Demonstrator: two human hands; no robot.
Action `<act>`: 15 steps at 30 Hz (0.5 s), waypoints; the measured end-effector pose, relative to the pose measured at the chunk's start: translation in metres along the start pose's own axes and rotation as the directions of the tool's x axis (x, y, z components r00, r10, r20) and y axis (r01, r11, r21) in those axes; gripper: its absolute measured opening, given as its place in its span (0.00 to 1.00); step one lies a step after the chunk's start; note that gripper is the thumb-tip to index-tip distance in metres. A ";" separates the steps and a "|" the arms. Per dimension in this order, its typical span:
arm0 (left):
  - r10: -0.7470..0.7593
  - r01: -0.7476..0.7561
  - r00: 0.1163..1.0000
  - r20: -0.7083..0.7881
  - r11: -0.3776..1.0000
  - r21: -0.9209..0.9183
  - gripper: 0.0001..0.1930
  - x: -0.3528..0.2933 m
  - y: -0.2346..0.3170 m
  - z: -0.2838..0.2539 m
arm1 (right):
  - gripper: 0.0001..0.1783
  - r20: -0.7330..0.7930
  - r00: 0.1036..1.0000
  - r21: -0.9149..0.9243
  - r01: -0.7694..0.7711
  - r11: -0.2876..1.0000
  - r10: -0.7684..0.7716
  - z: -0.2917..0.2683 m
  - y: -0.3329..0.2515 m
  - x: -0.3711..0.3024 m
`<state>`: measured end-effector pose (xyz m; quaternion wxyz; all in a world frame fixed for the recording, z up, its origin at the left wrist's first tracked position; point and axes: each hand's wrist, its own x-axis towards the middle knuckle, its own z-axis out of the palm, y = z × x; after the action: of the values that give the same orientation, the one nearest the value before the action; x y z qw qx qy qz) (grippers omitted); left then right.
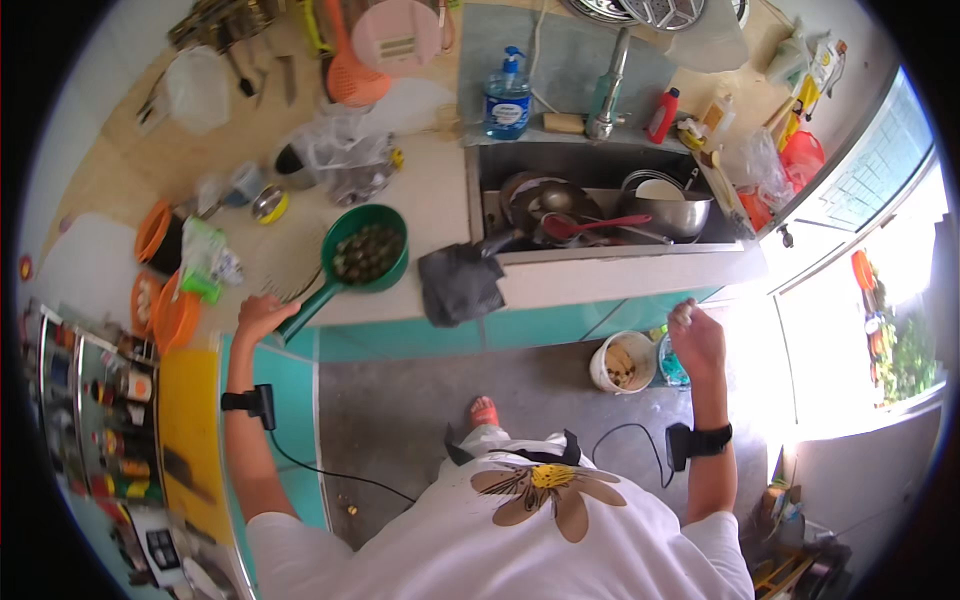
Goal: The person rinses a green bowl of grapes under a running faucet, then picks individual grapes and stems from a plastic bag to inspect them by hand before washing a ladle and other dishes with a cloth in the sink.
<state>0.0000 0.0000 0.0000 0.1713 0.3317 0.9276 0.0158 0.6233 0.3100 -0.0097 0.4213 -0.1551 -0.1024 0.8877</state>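
The left hand (262, 318) is wrapped around the long handle of a green strainer bowl (364, 250), with the fingers curled tight on the handle. The green strainer bowl sits on the pale counter (420, 195), near the counter's front edge, and it is full of small dark round things (366, 253). Its handle points down toward the person. Just to the right of the bowl, a dark grey cloth (460, 283) hangs over the counter edge. The right hand (696, 340) is held up in the air, away from the counter, over the grey floor (420, 420). Its fingers are pinched together on something small and pale (682, 312), but it is too small to tell what it is. Below that hand, a white bucket (622, 362) stands on the floor. Behind the cloth is a sink (600, 200) packed with pots, a metal bowl and a red spoon. A blue soap bottle (507, 100) stands at the back of the sink, next to the tap (610, 85). At the left end of the counter there are orange bowls (165, 300). Both wrists wear black bands.
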 end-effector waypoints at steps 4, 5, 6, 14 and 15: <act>0.090 0.049 0.863 0.496 0.965 -0.259 0.26 0.050 0.017 -0.045 | 0.03 0.019 1.000 0.116 0.005 0.993 -0.007 0.038 -0.011 0.110; 0.038 0.144 0.787 0.615 0.959 -0.244 0.25 0.060 0.006 -0.030 | 0.03 -0.049 0.999 0.096 0.006 0.995 -0.002 0.042 -0.019 0.134; 0.142 0.155 0.710 0.689 0.924 -0.349 0.21 0.063 0.020 -0.006 | 0.02 -0.098 0.993 0.011 0.060 0.998 -0.059 0.044 -0.033 0.151; 0.114 0.469 0.749 0.653 0.605 -0.643 0.07 0.017 0.065 0.015 | 0.05 0.163 0.985 0.055 0.045 0.997 -0.053 0.027 -0.132 0.366; 0.083 0.479 0.767 0.637 0.587 -0.653 0.07 0.007 0.073 0.018 | 0.05 0.208 0.977 0.058 0.028 0.998 -0.039 0.028 -0.142 0.391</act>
<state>0.0456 0.0598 -0.0088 0.5867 0.0950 0.7488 0.2934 0.4818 0.7020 -0.0133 0.4271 -0.0476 -0.1245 0.8943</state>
